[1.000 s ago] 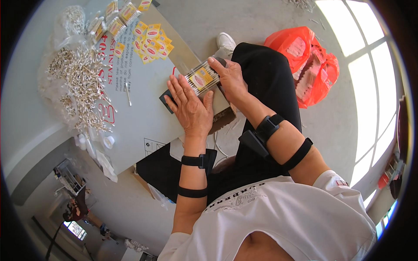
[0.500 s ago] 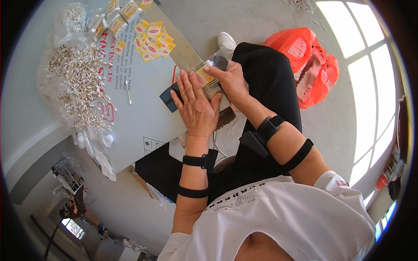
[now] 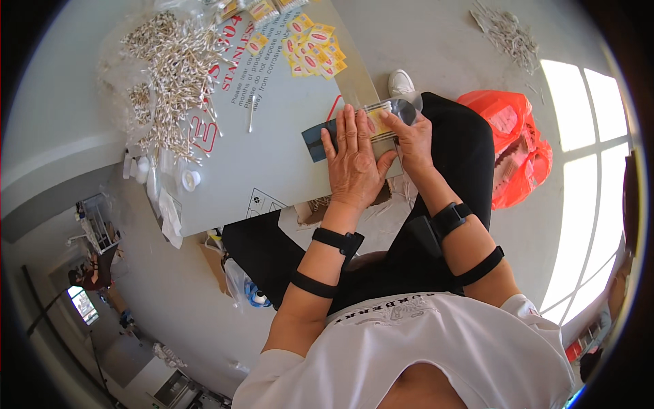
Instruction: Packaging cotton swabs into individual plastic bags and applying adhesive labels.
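Observation:
At the near right corner of the table (image 3: 276, 160), a clear pack of cotton swabs (image 3: 379, 117) with a yellow card inside lies under both hands. My left hand (image 3: 355, 165) rests flat across its left part, fingers stretched out and thumb apart. A dark blue-grey strip (image 3: 313, 142) sticks out beyond those fingers; what it belongs to is hidden. My right hand (image 3: 417, 142) grips the pack's right end, thumb pressed on top and the other fingers mostly hidden beneath. Farther up the table lie loose yellow cards (image 3: 317, 49). One cotton swab (image 3: 251, 113) lies alone left of my hands.
A big heap of cotton swabs (image 3: 170, 78) covers the table's left side, with filled packs (image 3: 262, 9) at the far edge. A small white round piece (image 3: 190, 180) sits near the left edge. Red plastic bags (image 3: 521, 151) stand on the floor at right; scattered swabs (image 3: 507, 37) lie beyond.
The head view has swung, so the table and hands appear farther right. My left hand stays flat on the pack, and my right hand still holds its end.

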The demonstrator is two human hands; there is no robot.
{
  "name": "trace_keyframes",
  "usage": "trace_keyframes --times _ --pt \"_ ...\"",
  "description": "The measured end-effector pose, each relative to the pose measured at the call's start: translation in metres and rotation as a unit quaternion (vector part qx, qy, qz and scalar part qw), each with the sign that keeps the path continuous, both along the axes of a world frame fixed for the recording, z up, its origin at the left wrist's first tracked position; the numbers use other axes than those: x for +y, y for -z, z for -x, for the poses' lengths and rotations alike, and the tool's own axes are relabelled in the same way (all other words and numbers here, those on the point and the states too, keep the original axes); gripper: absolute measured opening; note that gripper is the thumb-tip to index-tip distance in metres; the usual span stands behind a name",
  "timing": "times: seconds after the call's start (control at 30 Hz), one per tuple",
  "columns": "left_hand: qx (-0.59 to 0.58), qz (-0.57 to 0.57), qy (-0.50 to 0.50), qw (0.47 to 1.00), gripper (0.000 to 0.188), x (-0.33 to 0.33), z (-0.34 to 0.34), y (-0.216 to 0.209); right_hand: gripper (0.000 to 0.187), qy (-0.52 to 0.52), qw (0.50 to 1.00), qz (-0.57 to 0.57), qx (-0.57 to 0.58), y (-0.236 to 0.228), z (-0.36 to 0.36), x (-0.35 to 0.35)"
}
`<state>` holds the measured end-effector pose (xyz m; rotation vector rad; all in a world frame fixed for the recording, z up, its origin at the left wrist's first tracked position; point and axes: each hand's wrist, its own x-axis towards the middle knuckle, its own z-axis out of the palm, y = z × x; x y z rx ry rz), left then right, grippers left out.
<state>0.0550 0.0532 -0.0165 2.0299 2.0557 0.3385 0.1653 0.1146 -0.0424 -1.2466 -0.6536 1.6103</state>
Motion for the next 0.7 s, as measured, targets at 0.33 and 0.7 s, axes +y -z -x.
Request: trace_keyframes --times 0.33,0.7 --pt "-0.136 -0.252 -0.268 0.92 0.026 0.006 0.155 0.009 0.018 0.049 0.844 -0.374 -0.382 -0.033 -0.01 0.007" --pt "0.068 -0.119 -0.42 0.897 0.02 0.074 0.256 0.009 0.026 -0.231 0.687 -0.542 -0.426 -0.031 0.159 0.041"
